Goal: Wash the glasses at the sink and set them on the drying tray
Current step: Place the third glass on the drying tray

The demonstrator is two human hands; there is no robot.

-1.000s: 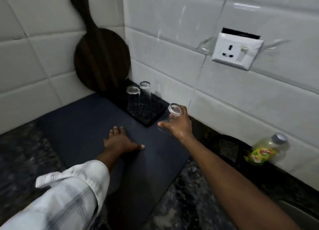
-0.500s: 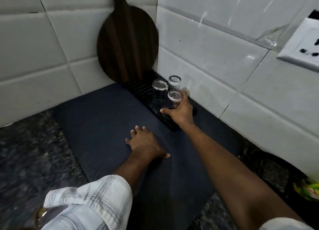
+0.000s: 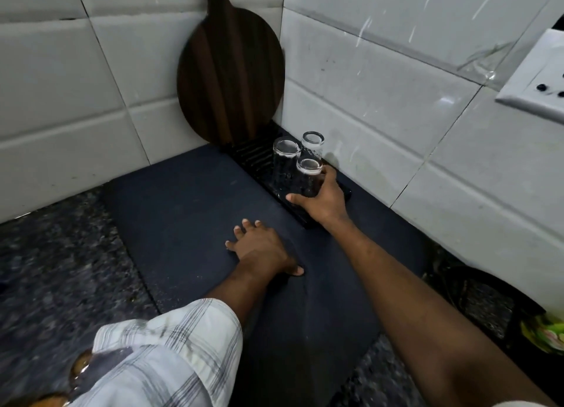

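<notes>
Three glasses: all standing on the black drying tray [image 3: 344, 193] in the corner, bases up, bunched close together.
Front glass [image 3: 309, 177]: my right hand [image 3: 324, 199] is wrapped round its lower half, fingers [image 3: 294, 198] curled across the front, thumb behind against the wall side. I can't tell for sure whether its rim is resting on the tray or a hair above.
Back pair: left rear glass [image 3: 284, 162] just beside the held one; right rear glass [image 3: 313, 144] behind it, nearest the wall tiles [image 3: 381, 80].
Left hand [image 3: 262, 248]: flat on the dark mat [image 3: 183, 208], palm down, fingers spread and loose, gripping nothing, thumb out to the right.
Mat: lies on the speckled tabletop [image 3: 55, 254], with the tray at its far right corner against the wall.
Wooden board [image 3: 230, 71]: round, dark, with a handle, leaning upright in the tiled corner, its lower edge at the tray's far end.
Socket [image 3: 537, 83]: white, on the wall at upper right, partly cut off.
Sleeve [image 3: 171, 351]: checked, pale, on my left arm at the bottom edge.
Far right edge: a green-and-yellow label [image 3: 546, 333] of some kind, too cropped to identify.
</notes>
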